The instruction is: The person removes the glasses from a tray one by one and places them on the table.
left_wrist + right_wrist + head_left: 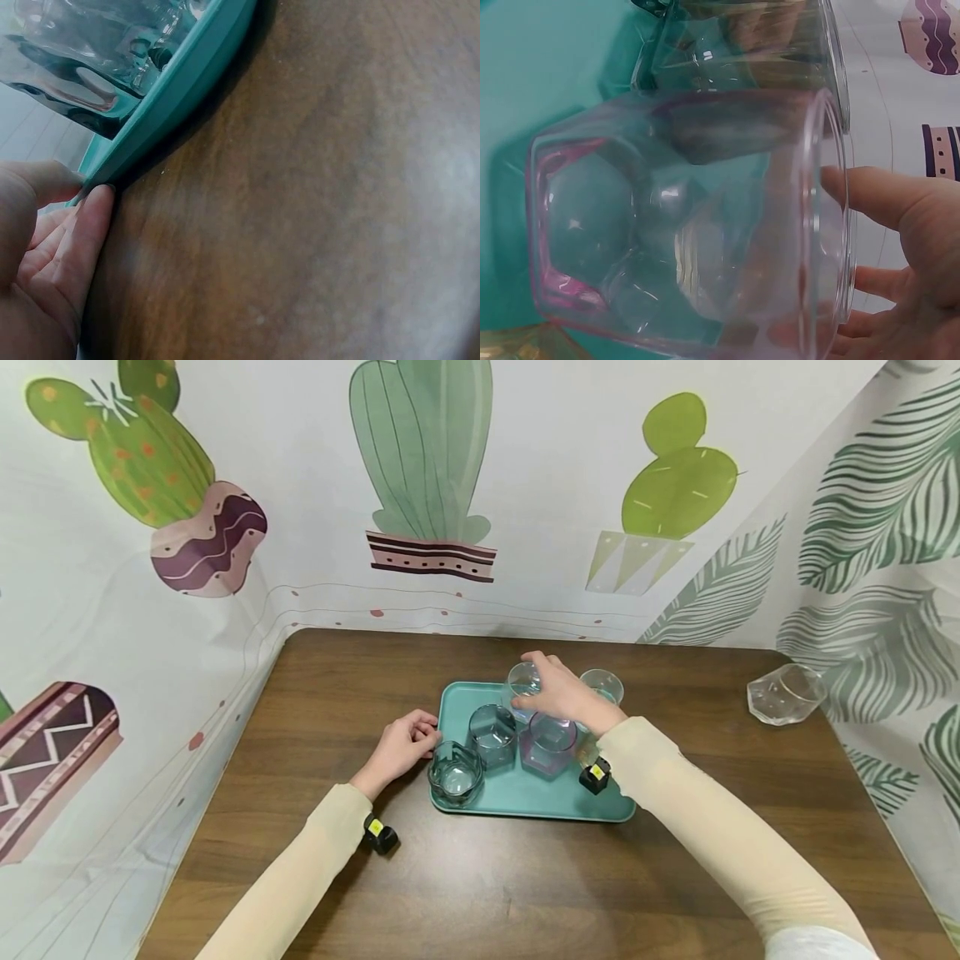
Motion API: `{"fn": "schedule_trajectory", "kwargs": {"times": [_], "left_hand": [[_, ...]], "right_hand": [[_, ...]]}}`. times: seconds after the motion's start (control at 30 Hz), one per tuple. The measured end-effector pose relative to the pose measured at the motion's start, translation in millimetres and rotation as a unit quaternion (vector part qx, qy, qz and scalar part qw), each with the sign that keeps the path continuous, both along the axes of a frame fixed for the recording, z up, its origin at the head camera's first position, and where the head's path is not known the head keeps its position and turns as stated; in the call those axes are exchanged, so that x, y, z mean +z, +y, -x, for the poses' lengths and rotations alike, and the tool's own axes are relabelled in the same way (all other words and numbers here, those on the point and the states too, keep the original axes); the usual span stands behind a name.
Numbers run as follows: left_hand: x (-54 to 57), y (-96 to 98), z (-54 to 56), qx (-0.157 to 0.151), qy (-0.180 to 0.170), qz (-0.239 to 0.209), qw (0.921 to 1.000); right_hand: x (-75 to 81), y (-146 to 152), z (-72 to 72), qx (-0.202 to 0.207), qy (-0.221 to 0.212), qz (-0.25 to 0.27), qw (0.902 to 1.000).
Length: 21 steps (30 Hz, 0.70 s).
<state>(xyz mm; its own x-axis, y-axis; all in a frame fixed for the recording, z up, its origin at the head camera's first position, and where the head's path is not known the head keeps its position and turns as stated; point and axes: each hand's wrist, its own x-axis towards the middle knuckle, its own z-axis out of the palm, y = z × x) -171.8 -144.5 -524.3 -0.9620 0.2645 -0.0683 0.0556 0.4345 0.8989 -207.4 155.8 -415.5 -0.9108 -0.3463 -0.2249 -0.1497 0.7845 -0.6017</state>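
My left hand (401, 745) pinches the left rim of a teal tray (540, 807) between thumb and fingers; the left wrist view shows the tray's edge (172, 109) in that pinch. Over the tray's back part, my right hand (564, 692) holds a clear glass (522, 678) near its rim, thumb on one side and fingers on the other. A pink-tinted glass (682, 225) stands in front and partly hides this grip. Beside it are a grey-blue glass (492, 739) and a dark wavy-walled glass (455, 774) at the front left corner.
Another clear glass (602, 683) is at the tray's back right. An amber glass (532, 345) shows only in part, near my right cuff. Far off by the right edge of the wooden table (487, 885) is a clear faceted glass (783, 695). A printed cloth hangs behind.
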Motion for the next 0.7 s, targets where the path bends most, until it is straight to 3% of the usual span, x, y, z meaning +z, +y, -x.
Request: {"fn": "schedule_trajectory", "kwargs": {"times": [0.37,0.7], "left_hand": [[1.2,-0.5,-1.1,-0.004,0.004,-0.001,1.0],[0.2,-0.1,-1.0,0.0,0.008,0.003,1.0]], "right_hand": [[0.1,-1.3,-0.1,-0.01,-0.015,-0.005,0.9998],[0.2,-0.5,2.5,-0.016,0.003,-0.005,0.9999]]}}
